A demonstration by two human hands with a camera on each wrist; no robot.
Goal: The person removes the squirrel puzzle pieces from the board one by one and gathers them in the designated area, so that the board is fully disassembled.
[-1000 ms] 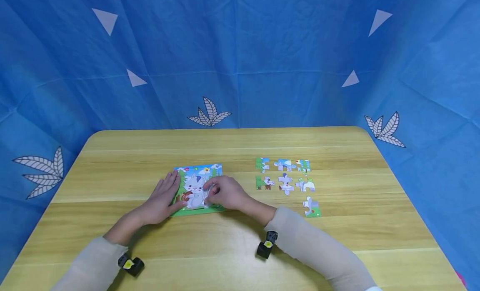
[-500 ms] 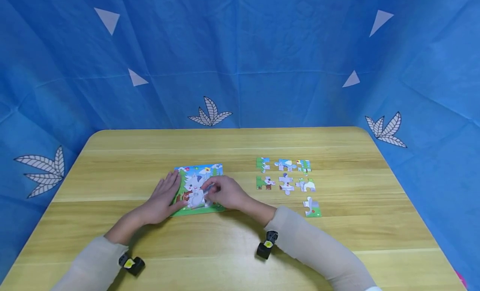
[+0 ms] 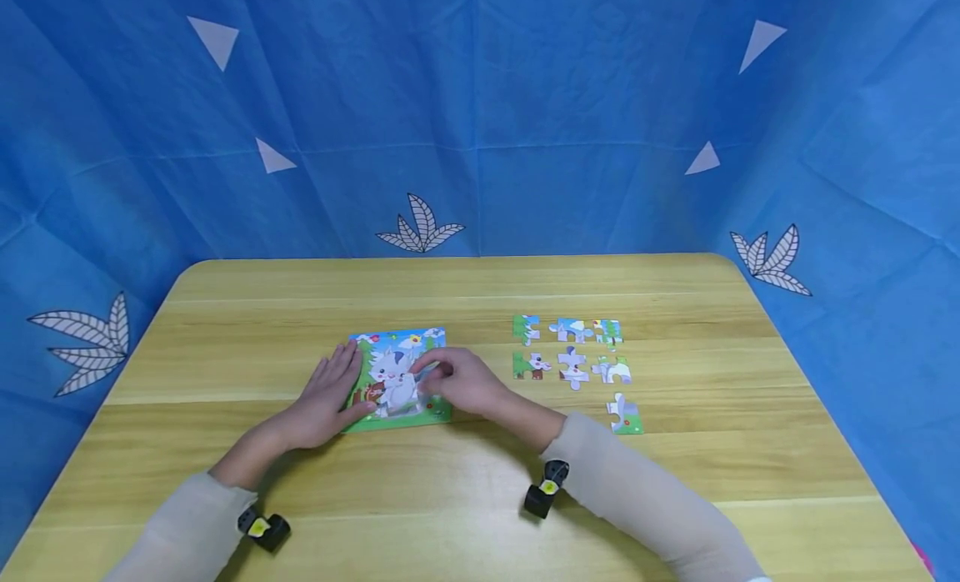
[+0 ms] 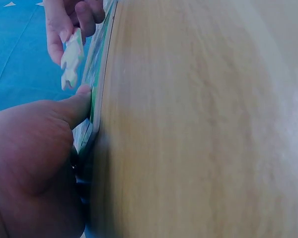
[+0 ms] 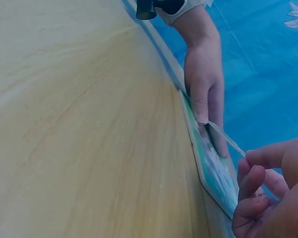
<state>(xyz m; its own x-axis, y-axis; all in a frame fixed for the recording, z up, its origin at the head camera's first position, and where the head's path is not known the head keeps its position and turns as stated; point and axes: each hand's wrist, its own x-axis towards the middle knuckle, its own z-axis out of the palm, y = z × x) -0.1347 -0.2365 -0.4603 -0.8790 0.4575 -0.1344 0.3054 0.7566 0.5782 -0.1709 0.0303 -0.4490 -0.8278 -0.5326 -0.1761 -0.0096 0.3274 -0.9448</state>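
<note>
A jigsaw puzzle board (image 3: 397, 426) with a cartoon white kitten lies left of the table's middle. My left hand (image 3: 321, 405) rests on its left side with the fingers extended, the thumb touching the lower left part. Over the right half of the board, my right hand (image 3: 467, 383) pinches a puzzle piece (image 4: 72, 57) between thumb and fingertips. In the left wrist view that piece is tilted and held up off the board. The right wrist view shows the puzzle piece (image 5: 226, 138) edge-on, its far end close to the left thumb.
Several loose puzzle pieces lie to the right of the board in rough rows, among them a grey-and-green corner piece (image 3: 625, 414) nearest me. The wooden table (image 3: 420, 515) ends at a blue cloth backdrop (image 3: 480, 107) behind and at the sides.
My right hand has lifted the puzzle piece up from the board and shifted slightly right. The left hand and the loose pieces have stayed put.
</note>
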